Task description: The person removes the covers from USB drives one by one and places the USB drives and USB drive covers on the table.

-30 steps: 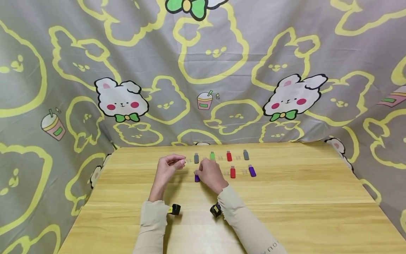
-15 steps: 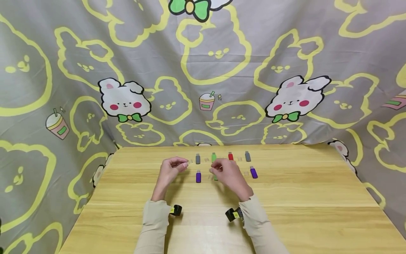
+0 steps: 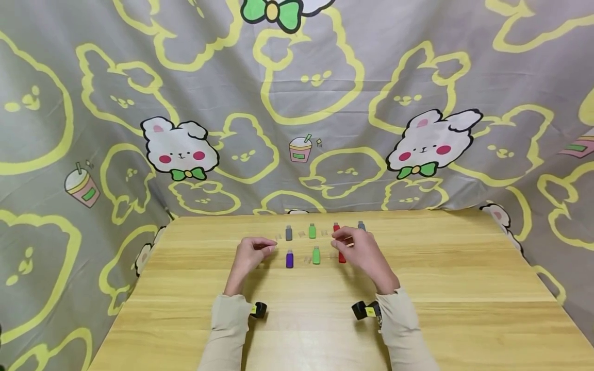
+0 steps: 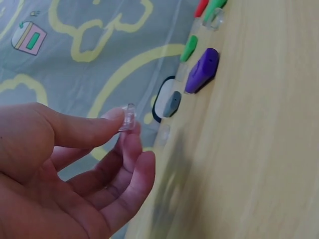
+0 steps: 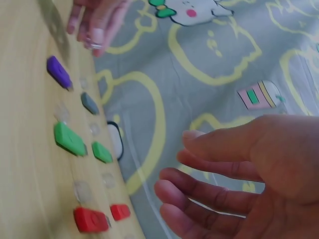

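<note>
My left hand (image 3: 250, 255) pinches a small clear plastic cap (image 4: 128, 117) between thumb and forefinger, left of the drives and above the table. Over the right part of the rows hovers my right hand (image 3: 364, 252), its fingers relaxed and nothing between them. The front row of USB flash drives shows a purple drive (image 3: 290, 259), a green drive (image 3: 316, 255) and a red drive (image 3: 342, 257) partly covered by that hand. Behind stand a grey drive (image 3: 289, 233), a second green drive (image 3: 312, 231), a second red drive (image 3: 336, 226) and another grey drive (image 3: 361, 225).
Clear caps lie between the drives, such as one clear cap (image 3: 308, 260) beside the front green drive. The wooden table (image 3: 306, 330) ends at a grey patterned curtain (image 3: 320, 118) at the back. Each wrist carries a small black camera (image 3: 261, 309).
My right hand has moved rightward from the front purple drive, past the green one, to above the red drives, uncovering the purple and green drives. My left hand stays nearly in place.
</note>
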`<state>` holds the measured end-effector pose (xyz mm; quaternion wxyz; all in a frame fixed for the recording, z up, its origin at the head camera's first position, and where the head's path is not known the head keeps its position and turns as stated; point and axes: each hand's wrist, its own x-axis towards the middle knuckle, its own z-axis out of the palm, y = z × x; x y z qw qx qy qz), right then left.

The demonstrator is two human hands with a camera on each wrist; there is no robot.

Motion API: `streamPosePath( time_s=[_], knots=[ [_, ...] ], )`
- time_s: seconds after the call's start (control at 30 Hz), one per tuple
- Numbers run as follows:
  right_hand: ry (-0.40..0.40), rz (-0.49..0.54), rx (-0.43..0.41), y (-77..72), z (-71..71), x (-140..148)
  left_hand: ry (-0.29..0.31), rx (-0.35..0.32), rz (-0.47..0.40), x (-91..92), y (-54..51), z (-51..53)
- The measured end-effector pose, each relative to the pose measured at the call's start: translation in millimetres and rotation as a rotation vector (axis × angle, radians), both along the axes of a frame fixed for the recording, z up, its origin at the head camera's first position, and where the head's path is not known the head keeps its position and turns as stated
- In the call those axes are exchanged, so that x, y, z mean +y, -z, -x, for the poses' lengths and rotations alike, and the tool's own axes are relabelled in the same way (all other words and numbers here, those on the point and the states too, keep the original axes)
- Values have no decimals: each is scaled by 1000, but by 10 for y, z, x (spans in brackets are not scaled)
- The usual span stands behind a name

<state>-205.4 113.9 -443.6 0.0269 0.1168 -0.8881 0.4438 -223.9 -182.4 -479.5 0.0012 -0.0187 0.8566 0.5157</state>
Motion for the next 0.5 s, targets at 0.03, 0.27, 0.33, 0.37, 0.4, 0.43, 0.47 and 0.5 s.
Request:
streamPosePath(
  time_s=[0.03, 0.27, 0.33, 0.37, 0.4, 0.43, 0.47, 0.5],
  knots=[
    [3, -1, 6, 0, 4, 38, 0, -5, 18, 0, 7, -4],
    [58, 25, 4, 3, 8, 311, 31, -12, 144, 18, 41, -12],
    [71, 30, 4, 7, 0, 371, 42, -9, 174, 27, 54, -16],
    [76, 33, 3, 11, -4, 396, 44, -9, 188, 32, 61, -17],
    [83, 33, 1, 15, -5, 416, 45, -8, 199, 37, 67, -19],
    [88, 35, -2, 19, -4, 434, 47, -4, 212, 43, 73, -21],
    [93, 34, -4, 25, -1, 450, 50, 2, 220, 47, 78, -20],
    [96, 33, -7, 27, 1, 462, 52, 9, 229, 51, 83, -19]
  ],
)
